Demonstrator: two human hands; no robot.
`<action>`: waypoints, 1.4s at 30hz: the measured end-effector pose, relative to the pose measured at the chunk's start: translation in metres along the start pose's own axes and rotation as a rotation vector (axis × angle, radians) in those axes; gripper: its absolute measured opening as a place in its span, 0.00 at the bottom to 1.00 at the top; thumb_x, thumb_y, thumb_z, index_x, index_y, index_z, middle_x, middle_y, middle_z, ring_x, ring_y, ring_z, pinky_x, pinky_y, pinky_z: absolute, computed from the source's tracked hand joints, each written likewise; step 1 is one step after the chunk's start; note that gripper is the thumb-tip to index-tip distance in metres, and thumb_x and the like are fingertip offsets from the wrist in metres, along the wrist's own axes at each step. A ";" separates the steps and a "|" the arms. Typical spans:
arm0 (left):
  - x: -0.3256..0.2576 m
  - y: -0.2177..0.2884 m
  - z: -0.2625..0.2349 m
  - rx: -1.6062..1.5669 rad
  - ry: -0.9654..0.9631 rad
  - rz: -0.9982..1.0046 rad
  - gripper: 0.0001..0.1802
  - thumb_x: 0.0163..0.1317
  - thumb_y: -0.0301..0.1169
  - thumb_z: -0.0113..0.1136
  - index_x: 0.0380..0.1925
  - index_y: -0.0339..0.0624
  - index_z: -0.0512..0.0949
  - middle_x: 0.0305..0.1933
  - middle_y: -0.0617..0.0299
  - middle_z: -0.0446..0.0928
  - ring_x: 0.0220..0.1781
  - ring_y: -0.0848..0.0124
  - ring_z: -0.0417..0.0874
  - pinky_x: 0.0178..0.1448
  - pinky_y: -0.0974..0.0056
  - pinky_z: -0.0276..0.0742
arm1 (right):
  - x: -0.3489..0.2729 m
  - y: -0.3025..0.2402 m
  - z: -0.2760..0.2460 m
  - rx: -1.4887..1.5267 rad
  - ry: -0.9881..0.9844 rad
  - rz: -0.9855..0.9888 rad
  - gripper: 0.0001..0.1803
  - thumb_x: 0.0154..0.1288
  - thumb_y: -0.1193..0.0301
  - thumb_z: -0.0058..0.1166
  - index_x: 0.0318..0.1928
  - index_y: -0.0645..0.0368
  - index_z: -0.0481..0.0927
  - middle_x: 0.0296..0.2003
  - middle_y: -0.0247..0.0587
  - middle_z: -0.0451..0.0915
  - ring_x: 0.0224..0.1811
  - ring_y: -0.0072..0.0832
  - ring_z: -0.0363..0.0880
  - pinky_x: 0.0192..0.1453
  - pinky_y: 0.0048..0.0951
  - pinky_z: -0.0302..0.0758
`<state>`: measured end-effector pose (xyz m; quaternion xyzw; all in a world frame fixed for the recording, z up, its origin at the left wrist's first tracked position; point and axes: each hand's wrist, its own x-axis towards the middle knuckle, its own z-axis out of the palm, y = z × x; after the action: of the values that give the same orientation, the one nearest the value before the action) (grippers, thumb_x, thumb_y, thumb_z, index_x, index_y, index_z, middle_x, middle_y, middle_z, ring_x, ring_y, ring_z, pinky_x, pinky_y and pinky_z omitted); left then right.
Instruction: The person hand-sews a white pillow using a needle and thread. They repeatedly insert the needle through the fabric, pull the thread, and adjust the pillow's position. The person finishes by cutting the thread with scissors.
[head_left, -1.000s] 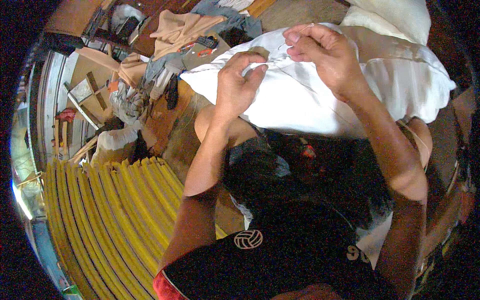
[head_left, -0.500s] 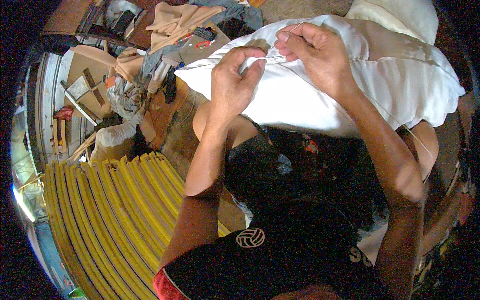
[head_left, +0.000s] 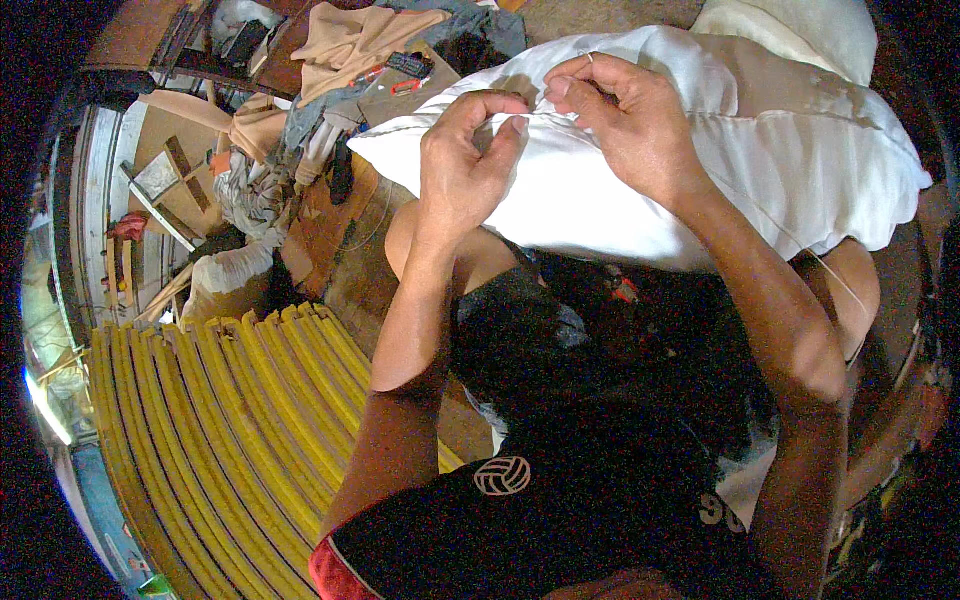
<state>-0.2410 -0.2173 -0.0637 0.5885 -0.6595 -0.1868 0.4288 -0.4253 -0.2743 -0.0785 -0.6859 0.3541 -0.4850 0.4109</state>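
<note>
A large white stuffed cushion [head_left: 600, 195] lies across my knees, its seam running along the top toward the right. My left hand [head_left: 468, 150] pinches the seam's edge between thumb and forefinger. Close beside it on the right, my right hand [head_left: 630, 115] has its thumb and fingertips pressed together just above the seam. What those fingertips hold is too small to make out. A thin pale thread [head_left: 840, 283] shows past my right forearm, near my right knee. A small light band or strand crosses a right finger.
Ridged yellow slats [head_left: 230, 420] fill the lower left. Tan cloth [head_left: 355, 45], a black remote-like object [head_left: 409, 66] and crumpled grey fabric [head_left: 250, 195] lie at the far left. Another pale cushion [head_left: 795, 35] sits behind the white one. A wooden frame [head_left: 165, 190] leans at the left.
My right hand has come slightly down and left, closer to the seam, its fingers more bent. My left hand keeps its pinch almost in place.
</note>
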 end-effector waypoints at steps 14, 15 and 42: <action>0.000 0.001 0.001 0.022 -0.027 -0.010 0.07 0.64 0.26 0.61 0.41 0.39 0.82 0.37 0.55 0.82 0.36 0.66 0.82 0.44 0.63 0.77 | 0.002 0.003 -0.001 0.097 -0.089 0.012 0.14 0.72 0.64 0.54 0.43 0.63 0.83 0.36 0.41 0.86 0.39 0.28 0.84 0.47 0.30 0.78; -0.001 0.003 0.001 0.035 -0.036 -0.012 0.07 0.65 0.27 0.61 0.41 0.39 0.81 0.35 0.56 0.82 0.34 0.67 0.81 0.41 0.63 0.76 | 0.003 0.004 -0.002 0.141 -0.111 0.065 0.14 0.72 0.64 0.54 0.44 0.63 0.83 0.36 0.40 0.86 0.39 0.27 0.84 0.47 0.29 0.79; 0.000 -0.012 0.026 -0.331 -0.071 -0.137 0.04 0.69 0.25 0.59 0.42 0.38 0.79 0.33 0.69 0.79 0.35 0.80 0.73 0.41 0.72 0.71 | -0.005 0.016 -0.007 0.567 -0.103 0.309 0.14 0.71 0.67 0.59 0.48 0.65 0.81 0.37 0.36 0.84 0.39 0.21 0.82 0.46 0.22 0.80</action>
<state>-0.2542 -0.2271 -0.0876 0.5462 -0.5930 -0.3423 0.4825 -0.4346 -0.2782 -0.0938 -0.5057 0.2836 -0.4608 0.6719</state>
